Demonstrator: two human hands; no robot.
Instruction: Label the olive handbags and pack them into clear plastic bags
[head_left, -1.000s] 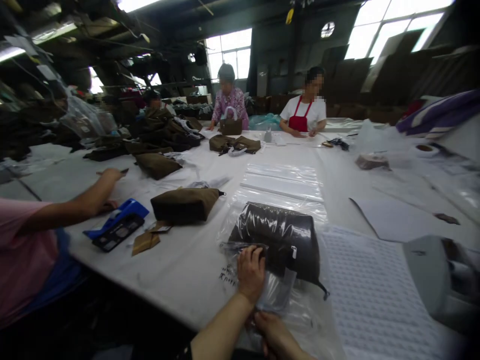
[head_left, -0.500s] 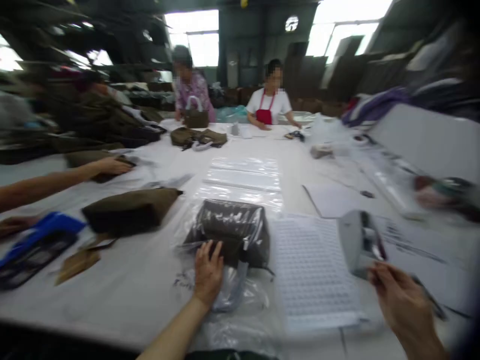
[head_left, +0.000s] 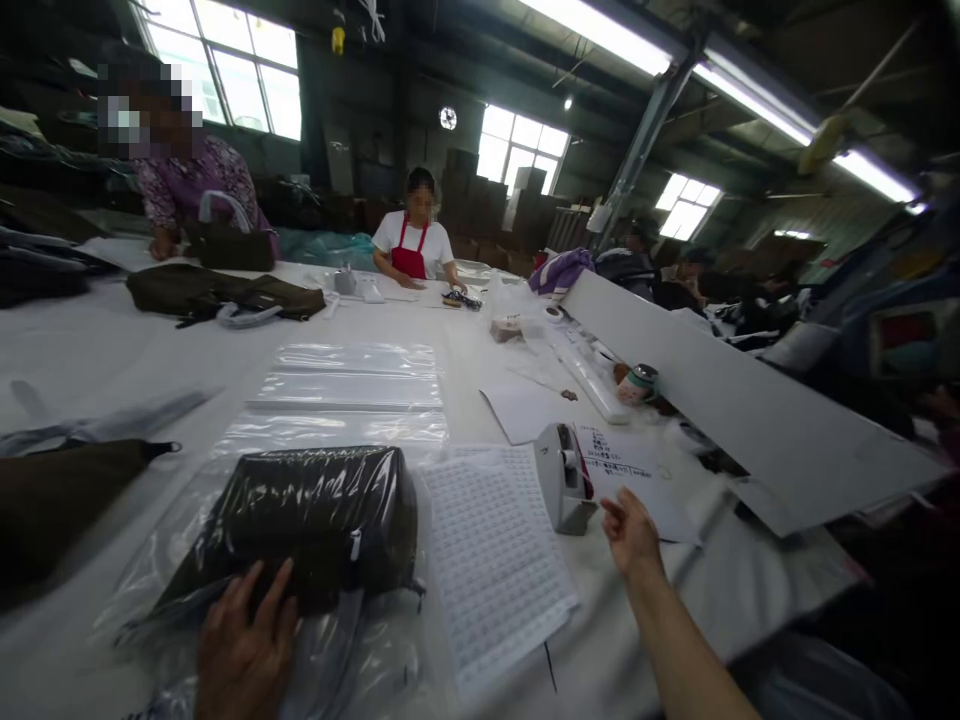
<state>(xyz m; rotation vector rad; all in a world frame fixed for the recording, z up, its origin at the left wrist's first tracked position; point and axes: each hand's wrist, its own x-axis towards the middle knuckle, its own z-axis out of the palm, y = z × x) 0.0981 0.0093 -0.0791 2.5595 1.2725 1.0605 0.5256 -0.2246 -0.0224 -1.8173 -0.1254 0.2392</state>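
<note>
Fabric bag in dark olive-brown (head_left: 60, 510) lies blurred at the far left of the white cloth-covered worktop (head_left: 390, 320). To its right sits a dark boxy bag in clear, shiny plastic (head_left: 322, 500), near the front of the worktop. The left hand (head_left: 247, 640) rests spread on its near side, pressing rather than gripping. Should that pressure ease, the loose plastic could spring up; pushed harder, the slick wrap might let the bag slide. Flat clear plastic sheeting (head_left: 345, 395) behind it may shift too, being smooth and light.

Next comes white paper printed with a dense grid (head_left: 499, 560), just beside the wrapped bag; a low sweep of the right arm could drag it. The right hand (head_left: 630, 530), fingers bent, hovers just beside a grey tape dispenser (head_left: 559, 480); whether it pinches any tape I cannot tell. A sideways knock could skew the dispenser onto the handwritten white sheet (head_left: 652, 490).
</note>
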